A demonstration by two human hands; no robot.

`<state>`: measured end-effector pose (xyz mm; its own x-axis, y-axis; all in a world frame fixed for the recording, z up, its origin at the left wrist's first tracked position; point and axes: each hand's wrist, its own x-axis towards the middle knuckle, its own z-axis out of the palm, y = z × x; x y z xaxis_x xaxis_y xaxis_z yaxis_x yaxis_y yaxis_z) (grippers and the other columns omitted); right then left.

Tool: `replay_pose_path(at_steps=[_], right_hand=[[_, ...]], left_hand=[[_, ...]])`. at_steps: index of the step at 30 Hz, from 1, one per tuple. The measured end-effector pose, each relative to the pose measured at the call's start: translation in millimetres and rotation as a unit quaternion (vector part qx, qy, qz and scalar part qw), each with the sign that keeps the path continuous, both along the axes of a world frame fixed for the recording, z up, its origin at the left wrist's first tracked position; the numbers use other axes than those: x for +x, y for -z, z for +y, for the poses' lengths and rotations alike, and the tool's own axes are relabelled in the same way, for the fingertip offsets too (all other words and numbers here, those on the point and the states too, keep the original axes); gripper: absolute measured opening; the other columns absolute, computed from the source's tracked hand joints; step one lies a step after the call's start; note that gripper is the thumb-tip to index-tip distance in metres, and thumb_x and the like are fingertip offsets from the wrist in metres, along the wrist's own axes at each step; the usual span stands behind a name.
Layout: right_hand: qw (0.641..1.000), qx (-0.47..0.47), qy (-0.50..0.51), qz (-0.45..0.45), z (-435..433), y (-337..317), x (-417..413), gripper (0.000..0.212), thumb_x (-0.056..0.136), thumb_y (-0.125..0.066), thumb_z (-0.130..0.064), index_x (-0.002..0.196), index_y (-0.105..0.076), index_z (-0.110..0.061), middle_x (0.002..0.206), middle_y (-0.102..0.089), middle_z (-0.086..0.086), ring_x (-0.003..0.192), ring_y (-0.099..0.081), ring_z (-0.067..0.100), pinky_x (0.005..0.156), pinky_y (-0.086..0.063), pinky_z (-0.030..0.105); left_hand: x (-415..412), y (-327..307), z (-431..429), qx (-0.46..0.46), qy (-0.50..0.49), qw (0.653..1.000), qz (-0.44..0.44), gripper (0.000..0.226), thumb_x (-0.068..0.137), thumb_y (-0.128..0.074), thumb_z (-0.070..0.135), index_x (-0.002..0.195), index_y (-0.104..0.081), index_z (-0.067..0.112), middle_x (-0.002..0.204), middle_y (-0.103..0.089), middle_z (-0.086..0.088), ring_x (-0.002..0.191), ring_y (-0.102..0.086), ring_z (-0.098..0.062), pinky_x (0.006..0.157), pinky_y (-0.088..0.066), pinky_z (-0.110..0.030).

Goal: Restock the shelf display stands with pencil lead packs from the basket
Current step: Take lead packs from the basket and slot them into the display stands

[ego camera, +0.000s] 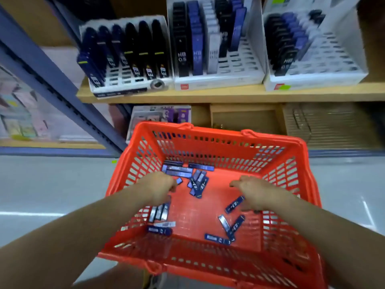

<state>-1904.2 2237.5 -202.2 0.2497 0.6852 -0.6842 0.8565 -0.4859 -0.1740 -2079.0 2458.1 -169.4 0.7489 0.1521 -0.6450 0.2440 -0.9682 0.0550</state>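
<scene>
**A:** Two hands are down in the basket, and the packs lie scattered over its bottom: a heap far left, loose ones near right.

**B:** And the grips?

**A:** The right hand hangs with a wide grip, fingers loose and holding nothing, just above one pack. The left hand has its fingers curled, with a fan of packs right beneath it. Whether that grip holds them, I cannot tell.

**B:** What could go wrong?

**A:** Grab too many at once and the slim packs may slide out of the bunch on the way up. The basket walls are slotted too, so a dropped pack could wedge there. Then there's sorting. These blue packs look like those in the left stand, which has bare slots in front. The middle stand and right stand show HB packs, so a hurried hand could put one in the wrong stand.

**B:** Anything in the way?

**A:** The basket itself sits between the person and the shelf, so every reach goes over its far rim. A slanting steel post runs close by the left stand, and a carton sits below.
</scene>
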Motion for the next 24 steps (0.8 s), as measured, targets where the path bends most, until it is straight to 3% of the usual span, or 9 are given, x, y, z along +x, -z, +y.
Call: replay_pose_path(at_steps=[2, 5, 8, 12, 15, 19, 22, 24], right_hand=[[0.999, -0.031, -0.016, -0.015, -17.9, 28.5, -10.7, 0.078, 0.076, -0.077, -0.041, 0.14, -0.038, -0.02, 0.13, -0.045, 0.009, 0.121, -0.049, 0.03, 0.099, -0.045, 0.036], [0.998, -0.059, -0.014, -0.034, -36.3, 60.5, -24.8, 0.092, 0.075, -0.077, -0.024, 0.149, -0.021, -0.026, 0.144, -0.029, 0.007, 0.131, -0.037, 0.029, 0.099, -0.048, 0.044], [0.996, -0.068, -0.016, -0.057, -36.3, 78.7, -32.8, 0.101, 0.081, -0.069, -0.007, 0.154, -0.004, -0.031, 0.159, -0.004, 0.005, 0.143, -0.018, 0.029, 0.102, -0.045, 0.045], [0.996, -0.036, -0.018, -0.077, -25.4, 94.5, -38.8, 0.091, 0.085, -0.065, -0.008, 0.152, -0.011, -0.034, 0.156, -0.01, 0.006, 0.141, -0.02, 0.028, 0.101, -0.045, 0.047], [0.999, -0.004, -0.007, -0.043, -20.5, 105.8, -35.7, 0.072, 0.089, -0.066, -0.023, 0.146, -0.024, -0.037, 0.149, -0.021, 0.001, 0.133, -0.03, 0.026, 0.095, -0.048, 0.045], [0.997, 0.04, 0.065, -0.016, -7.3, 112.9, -33.8, 0.055, 0.094, -0.058, -0.038, 0.143, -0.034, -0.025, 0.142, -0.036, 0.005, 0.127, -0.04, 0.028, 0.101, -0.045, 0.042], [0.971, 0.079, 0.223, -0.031, 8.0, 113.8, -38.7, 0.051, 0.092, -0.059, -0.041, 0.133, -0.041, -0.016, 0.128, -0.049, 0.01, 0.118, -0.052, 0.03, 0.092, -0.048, 0.039], [0.927, 0.094, 0.362, -0.011, 20.2, 113.0, -41.2, 0.05, 0.089, -0.064, -0.037, 0.126, -0.045, -0.01, 0.121, -0.054, 0.013, 0.11, -0.057, 0.032, 0.085, -0.048, 0.037]], left_hand=[[-15.1, 41.6, -6.2, 0.046, -0.008, 0.997, 0.053, 0.038, 0.085, -0.057, 0.026, 0.121, -0.058, 0.015, 0.116, -0.065, -0.009, 0.109, -0.06, -0.029, 0.087, -0.048, -0.035], [-34.2, 84.5, -10.9, 0.066, -0.047, 0.99, 0.115, 0.046, 0.088, -0.057, 0.03, 0.128, -0.048, 0.009, 0.125, -0.061, -0.01, 0.113, -0.06, -0.028, 0.092, -0.05, -0.038], [-47.9, 110.5, -17.0, 0.036, -0.127, 0.979, 0.156, 0.079, 0.08, -0.07, 0.031, 0.139, -0.027, 0.001, 0.128, -0.056, -0.013, 0.114, -0.059, -0.03, 0.092, -0.05, -0.039], [-45.0, 122.3, -31.5, 0.027, -0.117, 0.98, 0.16, 0.103, 0.079, -0.073, 0.02, 0.15, 0.002, 0.01, 0.139, -0.041, -0.019, 0.12, -0.053, -0.032, 0.093, -0.047, -0.04], [-31.3, 126.2, -30.8, 0.005, -0.099, 0.987, 0.127, 0.089, 0.085, -0.067, 0.018, 0.15, -0.005, 0.016, 0.136, -0.039, -0.024, 0.113, -0.056, -0.035, 0.089, -0.049, -0.042], [-15.8, 130.1, -31.6, -0.064, -0.128, 0.989, 0.023, 0.058, 0.09, -0.061, 0.028, 0.137, -0.029, 0.019, 0.131, -0.042, -0.013, 0.103, -0.06, -0.034, 0.081, -0.05, -0.042], [-2.4, 127.9, -31.1, -0.112, -0.187, 0.971, -0.1, 0.043, 0.091, -0.057, 0.014, 0.129, -0.037, 0.022, 0.127, -0.044, -0.005, 0.1, -0.058, -0.028, 0.073, -0.045, -0.036], [9.1, 128.6, -21.0, -0.067, -0.2, 0.966, -0.148, 0.06, 0.085, -0.055, 0.001, 0.136, -0.033, 0.023, 0.133, -0.039, -0.004, 0.116, -0.049, -0.029, 0.082, -0.047, -0.039]])
